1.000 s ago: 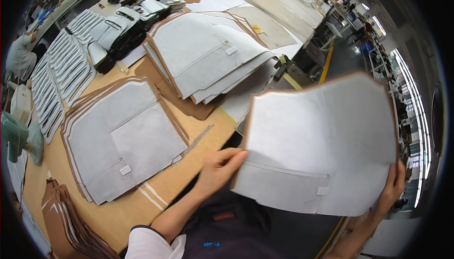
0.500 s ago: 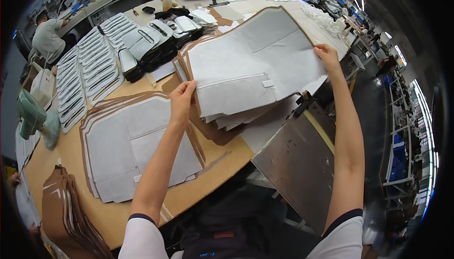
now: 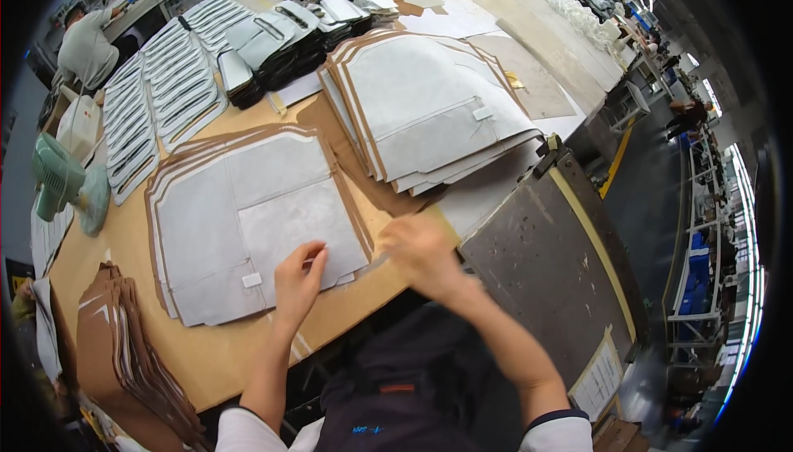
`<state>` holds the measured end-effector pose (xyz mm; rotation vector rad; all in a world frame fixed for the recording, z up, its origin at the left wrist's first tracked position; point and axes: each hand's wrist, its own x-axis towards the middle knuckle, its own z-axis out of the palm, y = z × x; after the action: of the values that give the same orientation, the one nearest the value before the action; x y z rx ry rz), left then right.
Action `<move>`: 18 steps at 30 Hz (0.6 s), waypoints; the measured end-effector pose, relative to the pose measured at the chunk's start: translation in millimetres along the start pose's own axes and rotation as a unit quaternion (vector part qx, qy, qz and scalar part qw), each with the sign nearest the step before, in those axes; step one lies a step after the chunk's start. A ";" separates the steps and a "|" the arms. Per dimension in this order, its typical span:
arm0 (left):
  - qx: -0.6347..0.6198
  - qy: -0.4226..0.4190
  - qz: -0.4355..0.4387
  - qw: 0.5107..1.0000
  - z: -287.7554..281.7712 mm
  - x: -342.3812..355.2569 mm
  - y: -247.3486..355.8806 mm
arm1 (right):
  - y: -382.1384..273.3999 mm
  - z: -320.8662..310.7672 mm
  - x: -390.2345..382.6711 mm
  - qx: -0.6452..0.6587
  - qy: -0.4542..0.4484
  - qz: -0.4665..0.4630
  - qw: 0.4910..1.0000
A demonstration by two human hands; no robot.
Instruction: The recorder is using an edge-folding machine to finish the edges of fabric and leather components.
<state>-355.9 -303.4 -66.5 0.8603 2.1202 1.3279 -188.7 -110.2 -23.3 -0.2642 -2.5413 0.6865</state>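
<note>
Two stacks of flat brown-edged panels with pale grey lining lie on the table: the left stack [image 3: 206, 196] and the right stack [image 3: 421, 97]. Each top panel has a stitched seam and a small white tag. Over the near right corner of the left stack is my left hand [image 3: 297, 283], fingers loosely bent, a gap beside the thumb and nothing visible in it. My right hand [image 3: 421, 254], smeared by motion, is at the table's near edge, between the two stacks; its fingers cannot be made out.
A dark metal plate [image 3: 545, 246] juts out right of the table. Brown folded pieces [image 3: 124, 345] hang at the near left, below a green fan [image 3: 62, 171]. Rows of grey slotted pieces [image 3: 165, 89] and dark piles [image 3: 273, 47] lie farther back. A person [image 3: 87, 47] sits far left.
The panel held up between both hands now lies on the right stack, released. Both hands have come down toward me, the right one also leftward. The view has shifted slightly.
</note>
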 end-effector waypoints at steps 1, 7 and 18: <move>0.000 0.000 -0.002 1.000 -6.0 -18.6 -4.3 | -12.0 24.9 -9.3 0.040 -0.017 0.014 0.999; 0.319 0.114 0.166 0.926 -34.0 -83.5 -40.1 | -6.3 86.2 -30.1 -0.055 0.004 0.002 0.998; 0.285 0.064 0.246 0.924 -68.8 -60.0 -39.8 | -26.3 93.4 -16.8 -0.074 -0.033 -0.104 0.991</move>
<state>-372.4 -401.5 -70.3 1.6735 2.5504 0.9914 -223.0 -177.1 -86.9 -0.0236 -2.6388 0.4346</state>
